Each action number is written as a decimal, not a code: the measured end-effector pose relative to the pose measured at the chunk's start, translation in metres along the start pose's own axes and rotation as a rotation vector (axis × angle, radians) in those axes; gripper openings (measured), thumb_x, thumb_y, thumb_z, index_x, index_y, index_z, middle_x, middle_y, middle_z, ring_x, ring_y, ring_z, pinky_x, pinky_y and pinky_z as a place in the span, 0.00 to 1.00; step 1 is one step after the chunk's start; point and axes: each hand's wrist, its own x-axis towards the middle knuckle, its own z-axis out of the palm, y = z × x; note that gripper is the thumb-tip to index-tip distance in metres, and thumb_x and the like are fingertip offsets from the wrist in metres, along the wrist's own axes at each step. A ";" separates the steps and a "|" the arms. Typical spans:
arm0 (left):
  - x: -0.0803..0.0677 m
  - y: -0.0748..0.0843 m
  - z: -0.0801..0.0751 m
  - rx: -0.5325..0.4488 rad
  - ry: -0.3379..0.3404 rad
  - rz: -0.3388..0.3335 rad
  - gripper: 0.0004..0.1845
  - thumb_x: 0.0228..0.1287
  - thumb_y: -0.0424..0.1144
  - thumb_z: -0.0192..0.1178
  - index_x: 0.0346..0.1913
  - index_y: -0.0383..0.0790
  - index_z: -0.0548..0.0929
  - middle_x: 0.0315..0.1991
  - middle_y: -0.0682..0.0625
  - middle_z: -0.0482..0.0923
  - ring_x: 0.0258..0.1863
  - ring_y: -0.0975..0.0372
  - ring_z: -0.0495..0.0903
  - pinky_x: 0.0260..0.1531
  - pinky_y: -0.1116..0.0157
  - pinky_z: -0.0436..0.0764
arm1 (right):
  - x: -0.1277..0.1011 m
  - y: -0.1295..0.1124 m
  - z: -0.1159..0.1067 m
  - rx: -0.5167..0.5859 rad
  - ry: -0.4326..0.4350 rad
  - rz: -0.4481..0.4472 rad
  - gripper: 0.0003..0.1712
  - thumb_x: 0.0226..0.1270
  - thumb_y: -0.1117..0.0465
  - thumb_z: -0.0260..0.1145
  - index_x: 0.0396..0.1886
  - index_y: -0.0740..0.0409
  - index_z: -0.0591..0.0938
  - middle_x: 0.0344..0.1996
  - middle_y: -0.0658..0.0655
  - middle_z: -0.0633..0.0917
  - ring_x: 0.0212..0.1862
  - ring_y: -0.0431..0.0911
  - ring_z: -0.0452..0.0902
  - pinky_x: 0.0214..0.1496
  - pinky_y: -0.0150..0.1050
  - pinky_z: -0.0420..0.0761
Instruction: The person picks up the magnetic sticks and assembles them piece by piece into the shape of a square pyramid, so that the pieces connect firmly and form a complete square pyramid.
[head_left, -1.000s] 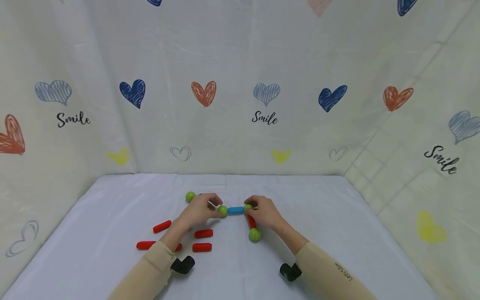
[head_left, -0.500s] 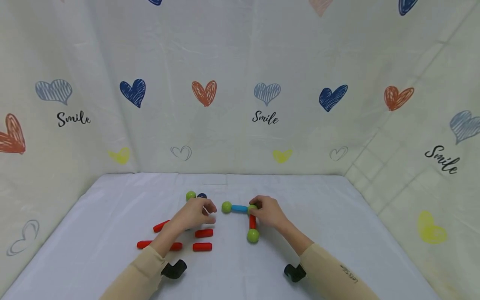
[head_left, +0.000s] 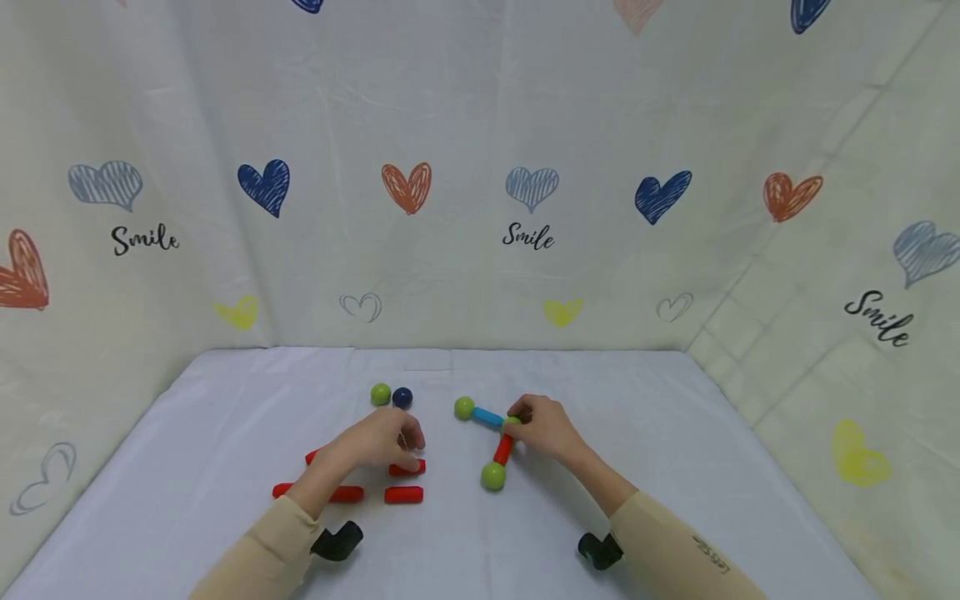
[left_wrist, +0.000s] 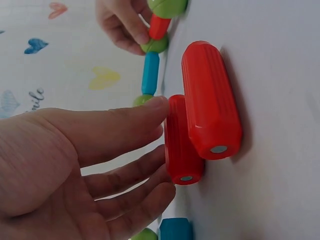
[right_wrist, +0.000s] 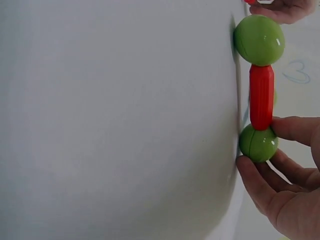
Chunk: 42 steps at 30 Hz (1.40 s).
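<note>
My right hand (head_left: 546, 427) pinches a green ball (right_wrist: 258, 145) with thumb and fingertips. From that ball a red magnetic rod (right_wrist: 261, 97) runs to a nearer green ball (head_left: 492, 476), and a blue rod (head_left: 487, 417) runs to a farther green ball (head_left: 464, 407). The joined pieces form a bent chain on the table. My left hand (head_left: 377, 439) is over a short red rod (left_wrist: 181, 150), thumb tip at its upper end and the fingers spread along its side. A second short red rod (left_wrist: 212, 100) lies beside it.
Behind the left hand sit a loose green ball (head_left: 381, 394) and a dark blue ball (head_left: 402, 397). More red rods (head_left: 346, 494) lie partly under the left forearm. A blue piece (left_wrist: 176, 229) shows below the left fingers. White cloth covers the table (head_left: 637, 467).
My left hand has let go of the far green ball and come back left to a red rod. My right hand has turned the chain, its near ball swinging left and its far ball away.
</note>
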 end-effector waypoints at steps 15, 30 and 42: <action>-0.001 0.000 -0.002 0.052 -0.016 -0.050 0.10 0.55 0.31 0.77 0.37 0.43 0.86 0.33 0.53 0.80 0.36 0.58 0.78 0.40 0.59 0.83 | -0.007 0.007 -0.007 -0.053 -0.024 0.005 0.12 0.61 0.60 0.77 0.34 0.60 0.81 0.27 0.52 0.81 0.29 0.45 0.75 0.30 0.37 0.77; -0.002 0.003 -0.002 0.089 -0.051 -0.077 0.08 0.56 0.31 0.76 0.34 0.45 0.87 0.29 0.54 0.79 0.33 0.59 0.77 0.37 0.59 0.80 | -0.007 0.005 -0.007 -0.078 -0.031 0.015 0.17 0.67 0.50 0.73 0.42 0.59 0.83 0.32 0.51 0.81 0.37 0.46 0.76 0.39 0.41 0.79; -0.002 0.001 0.000 0.103 -0.084 -0.071 0.07 0.59 0.32 0.75 0.33 0.44 0.86 0.28 0.54 0.80 0.30 0.59 0.77 0.36 0.60 0.81 | 0.008 0.005 0.004 -0.020 -0.058 -0.036 0.22 0.69 0.61 0.71 0.59 0.68 0.81 0.37 0.54 0.84 0.41 0.46 0.79 0.42 0.41 0.82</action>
